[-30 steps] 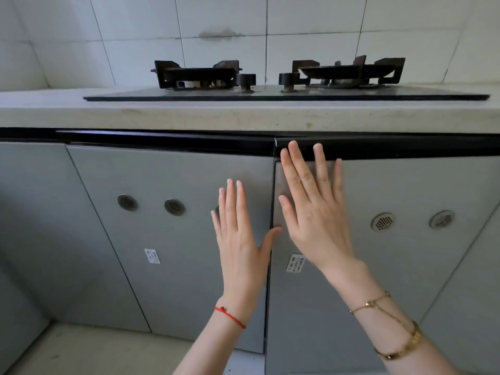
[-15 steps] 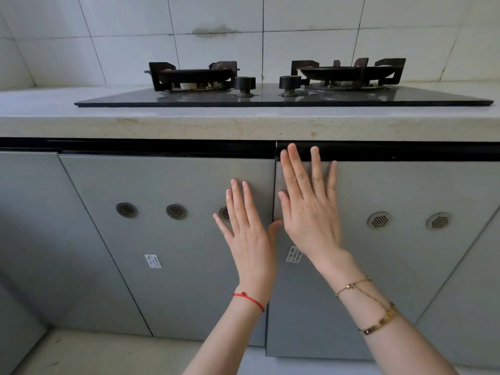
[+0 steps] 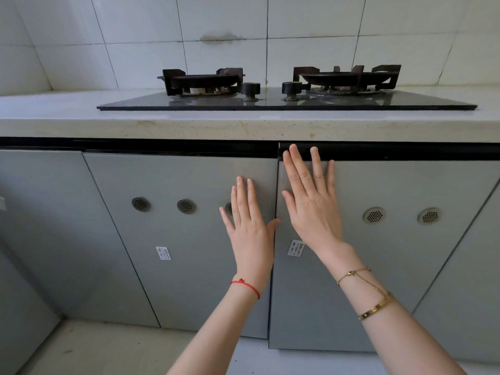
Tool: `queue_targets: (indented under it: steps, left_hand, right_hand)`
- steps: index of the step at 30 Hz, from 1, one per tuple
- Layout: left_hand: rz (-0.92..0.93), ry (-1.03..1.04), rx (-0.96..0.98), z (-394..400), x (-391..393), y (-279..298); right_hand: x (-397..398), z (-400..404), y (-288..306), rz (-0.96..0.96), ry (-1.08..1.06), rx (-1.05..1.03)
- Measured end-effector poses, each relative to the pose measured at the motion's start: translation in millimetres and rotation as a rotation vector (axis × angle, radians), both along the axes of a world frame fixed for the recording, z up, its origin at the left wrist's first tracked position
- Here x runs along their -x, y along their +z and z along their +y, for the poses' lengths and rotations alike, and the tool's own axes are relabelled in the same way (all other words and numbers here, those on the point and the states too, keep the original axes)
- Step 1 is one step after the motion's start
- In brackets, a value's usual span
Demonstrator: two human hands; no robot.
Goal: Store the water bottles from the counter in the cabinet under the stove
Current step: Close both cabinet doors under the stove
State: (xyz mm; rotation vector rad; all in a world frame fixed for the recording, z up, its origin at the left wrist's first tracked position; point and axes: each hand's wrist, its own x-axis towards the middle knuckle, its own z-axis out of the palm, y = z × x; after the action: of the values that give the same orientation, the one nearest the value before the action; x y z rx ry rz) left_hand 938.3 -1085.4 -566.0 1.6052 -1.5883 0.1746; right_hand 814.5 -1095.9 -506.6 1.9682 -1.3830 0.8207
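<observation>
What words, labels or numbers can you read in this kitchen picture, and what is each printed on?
None can be read.
White sticker on the left cabinet door: print too small and blurred.
White sticker on the right cabinet door: print too blurred.
Stove: no visible text.

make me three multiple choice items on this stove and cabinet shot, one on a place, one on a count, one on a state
1. Where is the right hand?
A. flat on the right cabinet door, fingertips at its top edge
B. on a stove knob
C. on the countertop

2. How many round vents show in full on the right cabinet door?
A. none
B. two
C. five

3. What state are the two cabinet doors under the gas stove in?
A. both swung wide open
B. one taken off
C. shut or nearly so

Answers: 1 A, the palm lies against the door's face. 2 B, two mesh vents sit right of the hand. 3 C, both the left cabinet door, under the left hand, and the right one hide the inside.
</observation>
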Motion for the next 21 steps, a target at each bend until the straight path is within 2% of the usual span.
queue_targets:
  steps: [6, 14, 21]
  left_hand:
    - [-0.015, -0.124, 0.044, 23, -27, 17]
    - [-0.194, -0.166, 0.070, 54, -60, 45]
    - [-0.168, -0.184, 0.085, 81, -72, 50]
  right_hand:
    - [8, 17, 6, -0.092, 0.122, -0.023]
    - [19, 48, 5, -0.207, 0.141, -0.008]
    - [31, 64, -8, -0.287, 0.202, -0.035]
